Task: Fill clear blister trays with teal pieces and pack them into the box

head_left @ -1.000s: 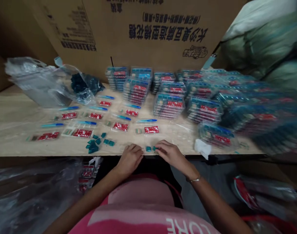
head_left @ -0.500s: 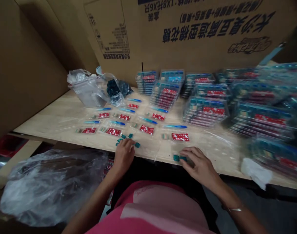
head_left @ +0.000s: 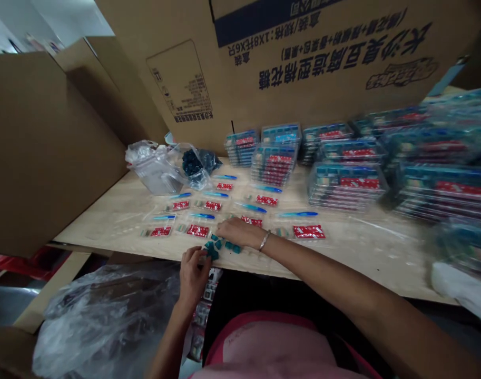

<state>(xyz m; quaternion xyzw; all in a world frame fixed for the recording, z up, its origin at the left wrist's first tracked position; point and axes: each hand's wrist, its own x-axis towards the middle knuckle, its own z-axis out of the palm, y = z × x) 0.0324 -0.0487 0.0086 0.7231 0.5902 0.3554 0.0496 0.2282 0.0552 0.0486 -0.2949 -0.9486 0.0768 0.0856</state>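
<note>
A small heap of teal pieces (head_left: 220,246) lies near the front edge of the wooden table (head_left: 366,247). My left hand (head_left: 194,272) rests at that edge with its fingers curled, the tips pinching a teal piece at the heap's near side. My right hand (head_left: 239,231), with a bracelet on the wrist, reaches across to the left and sits just behind the heap, fingers bent and pressed together. What they hold is hidden. Open clear packets (head_left: 198,230) with red labels and blue pens lie in rows behind the hands.
Stacks of filled clear packs (head_left: 345,184) crowd the back and right of the table. A clear bag of dark pieces (head_left: 196,163) lies at back left. Large cardboard boxes (head_left: 50,142) wall the left and back. A crumpled plastic bag (head_left: 106,310) sits below the table.
My right hand has swung left from the table's front middle to the teal heap. My left hand has slid back to the table edge. The view has shifted left.
</note>
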